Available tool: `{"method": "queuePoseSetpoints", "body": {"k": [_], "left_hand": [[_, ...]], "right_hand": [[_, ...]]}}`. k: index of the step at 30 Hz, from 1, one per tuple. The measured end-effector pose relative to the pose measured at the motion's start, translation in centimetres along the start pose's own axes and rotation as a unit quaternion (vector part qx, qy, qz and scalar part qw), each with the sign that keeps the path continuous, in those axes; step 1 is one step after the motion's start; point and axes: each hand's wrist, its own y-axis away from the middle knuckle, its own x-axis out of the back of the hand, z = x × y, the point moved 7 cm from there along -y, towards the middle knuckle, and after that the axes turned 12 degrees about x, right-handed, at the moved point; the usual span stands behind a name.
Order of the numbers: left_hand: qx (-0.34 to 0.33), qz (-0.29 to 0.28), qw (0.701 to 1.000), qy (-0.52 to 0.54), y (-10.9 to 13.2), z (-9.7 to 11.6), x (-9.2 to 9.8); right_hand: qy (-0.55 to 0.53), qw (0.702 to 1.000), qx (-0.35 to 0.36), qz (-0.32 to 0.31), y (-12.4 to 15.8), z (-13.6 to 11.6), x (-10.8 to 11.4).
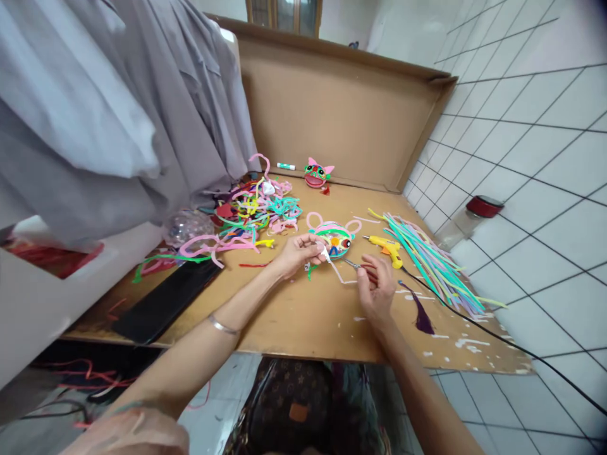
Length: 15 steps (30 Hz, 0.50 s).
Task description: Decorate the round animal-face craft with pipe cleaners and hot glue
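Observation:
My left hand (pixel 300 251) is closed in a pinch on a white pipe cleaner (pixel 336 270) at the edge of a round pipe-cleaner craft face (pixel 336 237) with pink ears, lying on the brown board (pixel 303 316). My right hand (pixel 376 287) is closed around small scissors (pixel 353 264) whose tips point toward the white pipe cleaner. The two hands are close together, just in front of the craft face.
A yellow glue gun (pixel 386 248) with a black cord lies right of the craft, beside a bundle of straight pipe cleaners (pixel 434 265). A tangled heap of pipe cleaners (pixel 251 212) lies left. A second craft face (pixel 317 174) and a marker (pixel 286 166) sit at the back by the cardboard wall. Grey cloth (pixel 118 107) hangs left.

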Motion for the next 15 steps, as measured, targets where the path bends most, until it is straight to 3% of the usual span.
{"method": "queuePoseSetpoints", "body": {"k": [3, 7, 11, 13, 15], "left_hand": [[-0.009, 0.014, 1.000, 0.002, 0.5, -0.1, 0.2], [-0.023, 0.052, 0.998, -0.007, 0.9, 0.3, 1.1], [-0.015, 0.054, 0.997, -0.053, 1.1, 0.9, 1.4], [0.002, 0.019, 0.995, -0.093, 1.2, 0.9, 0.8], [0.034, -0.050, 0.985, -0.159, 1.6, 0.5, -0.2]], "right_hand": [[-0.060, 0.996, -0.010, -0.063, -1.3, -2.1, -3.3], [-0.161, 0.963, -0.149, -0.154, -0.8, -2.0, -6.9], [-0.181, 0.949, -0.211, -0.148, 0.0, -1.0, -5.8], [-0.185, 0.945, -0.217, -0.156, 0.1, -0.7, -4.7], [-0.187, 0.941, -0.214, -0.183, 0.1, -0.6, -3.8]]}}
